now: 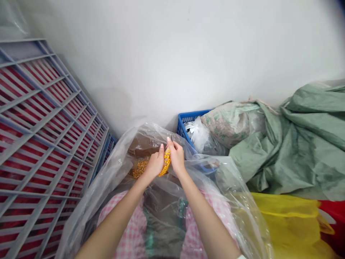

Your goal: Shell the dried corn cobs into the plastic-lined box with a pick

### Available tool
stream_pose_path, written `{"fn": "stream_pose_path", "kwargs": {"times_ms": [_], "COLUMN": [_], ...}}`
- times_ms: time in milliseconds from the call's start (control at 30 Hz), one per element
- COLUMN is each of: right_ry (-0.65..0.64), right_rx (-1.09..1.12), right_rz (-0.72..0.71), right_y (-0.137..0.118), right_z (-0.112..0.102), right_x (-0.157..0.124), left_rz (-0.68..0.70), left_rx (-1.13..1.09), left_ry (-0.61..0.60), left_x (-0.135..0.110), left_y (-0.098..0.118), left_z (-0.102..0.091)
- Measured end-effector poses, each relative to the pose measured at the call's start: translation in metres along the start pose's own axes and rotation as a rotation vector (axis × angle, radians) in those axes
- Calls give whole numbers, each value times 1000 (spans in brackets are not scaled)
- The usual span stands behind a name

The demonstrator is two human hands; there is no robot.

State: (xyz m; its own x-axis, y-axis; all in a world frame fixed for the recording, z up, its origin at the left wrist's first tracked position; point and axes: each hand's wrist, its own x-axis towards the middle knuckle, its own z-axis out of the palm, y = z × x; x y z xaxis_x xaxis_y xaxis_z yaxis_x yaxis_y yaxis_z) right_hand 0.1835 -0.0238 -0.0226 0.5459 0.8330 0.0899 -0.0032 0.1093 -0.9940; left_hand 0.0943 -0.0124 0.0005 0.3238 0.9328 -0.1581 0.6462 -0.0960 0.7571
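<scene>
My left hand (155, 163) and my right hand (176, 156) meet over an open clear plastic bag (115, 169). Between them they grip a string of yellow-orange beads (167, 162). The right hand's fingers also pinch a thin dark needle-like thing (171, 138) that points upward. More orange beads (140, 168) lie loose inside the bag just left of my left hand. Both forearms reach forward over my pink checked lap (129, 237).
Grey slatted crates (40, 136) over red lean at the left. A blue basket (188, 120) with white plastic stands behind the bag. Green woven sacks (296, 151) pile at the right, with yellow (285, 223) and red bags below. A white wall is ahead.
</scene>
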Motion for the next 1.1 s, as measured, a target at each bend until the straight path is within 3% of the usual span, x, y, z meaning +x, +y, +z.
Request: {"fn": "stream_pose_path", "kwargs": {"times_ms": [100,233,600,800,900,1000,1100], "right_ry": [26,54,-56,35,97,135,121], "right_rx": [23,87,204,253,226,162,103], "right_rz": [49,96,203,285,289,247,199], "right_y": [-1,3,15,18,18,18,18], "right_z": [3,5,22,30,29,27,26], "right_x": [-1,6,21,21,20,16,10], "left_rz": [37,81,-28,-125,-212,-135,-6], "left_rx": [64,28,-81,-353,-444,-339,-104], "left_ry": [46,8,14,-204,-236,-199,-81], "left_x": [-5,-1,27,39,36,27,18], "left_y": [6,3,-23,-34,-35,-32,-28], "left_z": [-1,0,5,-9,-20,-21,-10]}}
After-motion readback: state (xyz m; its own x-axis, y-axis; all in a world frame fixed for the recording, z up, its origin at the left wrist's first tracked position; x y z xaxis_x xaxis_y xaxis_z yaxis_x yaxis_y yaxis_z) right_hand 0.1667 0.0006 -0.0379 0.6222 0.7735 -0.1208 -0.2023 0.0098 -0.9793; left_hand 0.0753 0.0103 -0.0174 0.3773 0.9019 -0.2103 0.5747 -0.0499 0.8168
